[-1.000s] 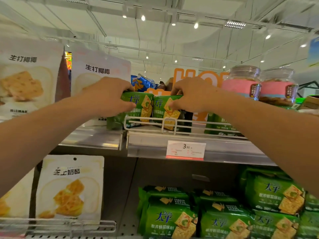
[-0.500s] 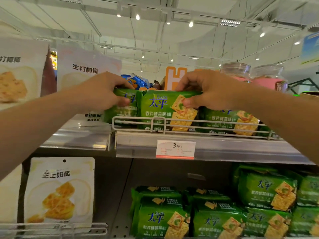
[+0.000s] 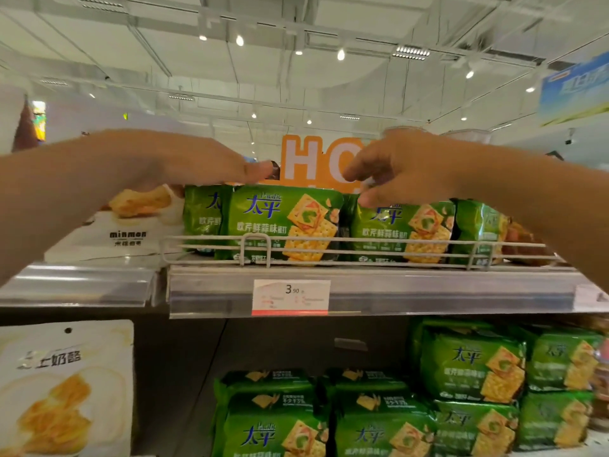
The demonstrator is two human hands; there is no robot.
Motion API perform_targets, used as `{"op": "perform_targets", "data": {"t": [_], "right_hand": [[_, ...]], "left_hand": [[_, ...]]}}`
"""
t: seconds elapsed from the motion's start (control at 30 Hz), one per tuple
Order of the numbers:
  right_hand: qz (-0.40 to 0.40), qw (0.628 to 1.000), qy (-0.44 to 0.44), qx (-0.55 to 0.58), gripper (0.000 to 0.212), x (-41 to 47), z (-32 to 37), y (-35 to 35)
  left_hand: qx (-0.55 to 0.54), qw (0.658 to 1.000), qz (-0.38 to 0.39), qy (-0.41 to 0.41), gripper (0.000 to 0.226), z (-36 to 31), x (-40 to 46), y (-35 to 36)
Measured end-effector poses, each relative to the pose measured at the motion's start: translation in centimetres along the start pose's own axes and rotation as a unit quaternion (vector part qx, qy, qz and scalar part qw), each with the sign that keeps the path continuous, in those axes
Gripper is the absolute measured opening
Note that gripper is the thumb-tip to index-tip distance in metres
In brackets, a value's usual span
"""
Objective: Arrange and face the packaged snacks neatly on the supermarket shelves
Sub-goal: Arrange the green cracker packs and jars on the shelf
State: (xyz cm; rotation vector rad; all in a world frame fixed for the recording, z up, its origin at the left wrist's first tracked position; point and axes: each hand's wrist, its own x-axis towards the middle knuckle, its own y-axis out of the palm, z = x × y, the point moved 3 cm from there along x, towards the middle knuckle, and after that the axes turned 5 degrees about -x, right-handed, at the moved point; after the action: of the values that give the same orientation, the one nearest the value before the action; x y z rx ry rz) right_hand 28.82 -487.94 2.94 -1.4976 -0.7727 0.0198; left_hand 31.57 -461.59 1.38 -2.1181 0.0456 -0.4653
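On the upper shelf, 4 green cracker packs stand behind the wire rail. The right hand has curled fingers pressing the top edge of the right-centre pack. The left hand hovers above the far-left pack; blur hides its fingers, so I cannot tell its grip. Pushing too hard could tip the centre pack backwards, spoiling the facing

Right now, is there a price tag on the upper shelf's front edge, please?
Yes, a white price tag sits on the upper shelf's front strip below the green packs.
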Motion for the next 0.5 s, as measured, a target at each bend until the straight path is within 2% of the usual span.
{"op": "perform_targets", "data": {"t": [0.1,0.2,0.33,0.5], "right_hand": [[0.027,0.998,-0.015,-0.057,0.053,0.0,0.5,0.9],[0.008,0.994,-0.014,-0.104,0.056,0.0,0.2,1.5],[-0.011,1.0,0.004,-0.021,0.06,-0.1,-0.4,1.6],[-0.009,1.0,-0.003,0.004,0.056,-0.2,-0.9,1.5]], "left_hand": [[0.064,0.997,0.034,-0.002,0.086,-1.5,0.4,1.3],[0.08,0.996,0.03,0.013,0.075,-2.3,1.0,2.1],[0.051,0.998,0.028,0.009,0.075,-2.2,1.3,2.3],[0.0,0.998,0.055,0.016,0.072,-2.1,1.8,2.6]]}}
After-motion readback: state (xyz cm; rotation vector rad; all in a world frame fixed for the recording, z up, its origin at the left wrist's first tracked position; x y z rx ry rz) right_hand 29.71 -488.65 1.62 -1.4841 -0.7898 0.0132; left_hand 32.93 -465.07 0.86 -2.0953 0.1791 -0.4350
